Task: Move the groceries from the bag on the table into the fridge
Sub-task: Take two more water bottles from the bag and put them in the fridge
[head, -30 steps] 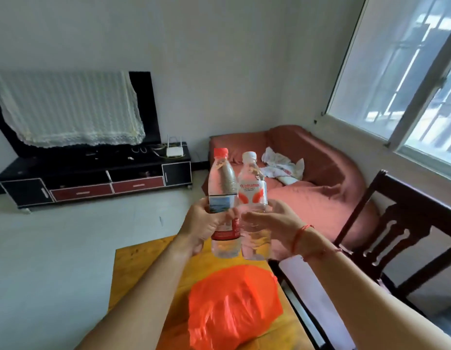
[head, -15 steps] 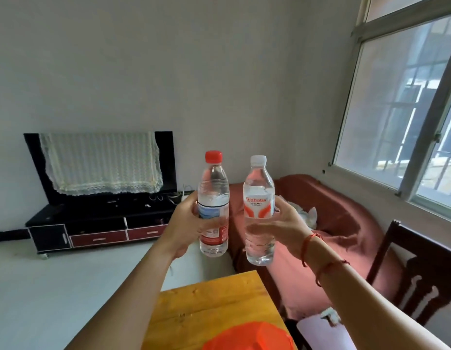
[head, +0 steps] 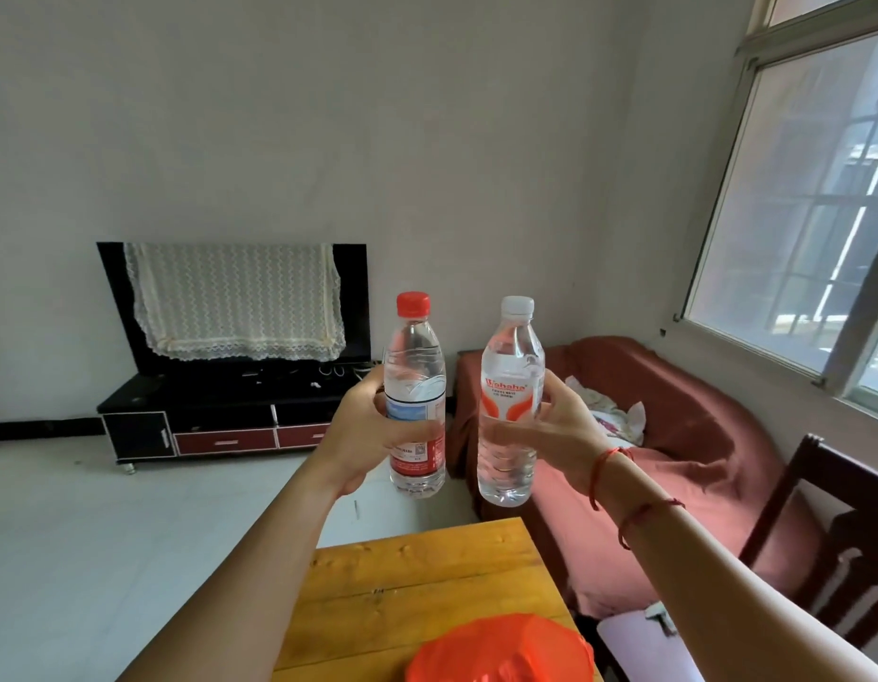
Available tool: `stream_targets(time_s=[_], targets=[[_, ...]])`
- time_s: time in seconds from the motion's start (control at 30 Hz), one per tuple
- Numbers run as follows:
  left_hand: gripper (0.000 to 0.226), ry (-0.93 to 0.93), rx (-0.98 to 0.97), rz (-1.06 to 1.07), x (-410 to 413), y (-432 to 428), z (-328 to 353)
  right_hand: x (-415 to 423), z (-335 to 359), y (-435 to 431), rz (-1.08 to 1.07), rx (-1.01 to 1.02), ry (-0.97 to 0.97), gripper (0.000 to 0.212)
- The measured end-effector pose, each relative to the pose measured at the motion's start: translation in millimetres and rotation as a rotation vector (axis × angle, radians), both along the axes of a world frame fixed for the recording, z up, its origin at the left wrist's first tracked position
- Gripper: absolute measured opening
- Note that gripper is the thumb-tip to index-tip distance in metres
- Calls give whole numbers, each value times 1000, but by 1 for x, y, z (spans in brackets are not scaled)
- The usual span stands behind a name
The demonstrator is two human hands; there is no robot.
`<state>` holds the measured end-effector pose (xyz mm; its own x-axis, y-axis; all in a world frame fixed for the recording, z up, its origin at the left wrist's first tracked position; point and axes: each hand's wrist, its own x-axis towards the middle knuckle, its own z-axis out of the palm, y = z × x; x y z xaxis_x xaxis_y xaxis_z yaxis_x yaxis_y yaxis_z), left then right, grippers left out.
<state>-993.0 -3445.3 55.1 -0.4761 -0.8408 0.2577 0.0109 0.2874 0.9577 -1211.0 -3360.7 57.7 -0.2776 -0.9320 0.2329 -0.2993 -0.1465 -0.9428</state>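
Gripping upright bottles, left hand [head: 365, 435] wraps red-capped bottle [head: 415, 401], right hand [head: 557, 435] white-capped bottle [head: 511, 401].

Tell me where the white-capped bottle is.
In the head view, the white-capped bottle is upright in the right hand, just right of the red-capped bottle in the left hand, before the red sofa.

A home living room; a black television [head: 353, 297] draped with a lace cloth [head: 233, 302] stands on a low black cabinet with red drawers [head: 215, 428] against a plain wall; a sofa under a rust-red cover [head: 673, 435] fills the corner below a barred window [head: 811, 228]; a dark wooden chair [head: 830, 534] sits beside a wooden tabletop [head: 427, 583].
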Motion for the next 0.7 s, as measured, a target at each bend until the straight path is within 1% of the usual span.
stream_targets(time_s=[0.17, 0.33, 0.53, 0.7], targets=[[60, 1, 10, 61, 34, 3, -2, 27, -3, -14, 60, -3, 32, 60], [60, -9, 20, 196, 68, 11, -5, 58, -6, -34, 154, -21, 34, 57], [60, -15, 52, 423, 104, 34, -16, 91, -11, -54, 358, -22, 55, 58], [55, 31, 87, 668, 125, 76, -24, 118, -18, -58, 543, 1, 79, 66]])
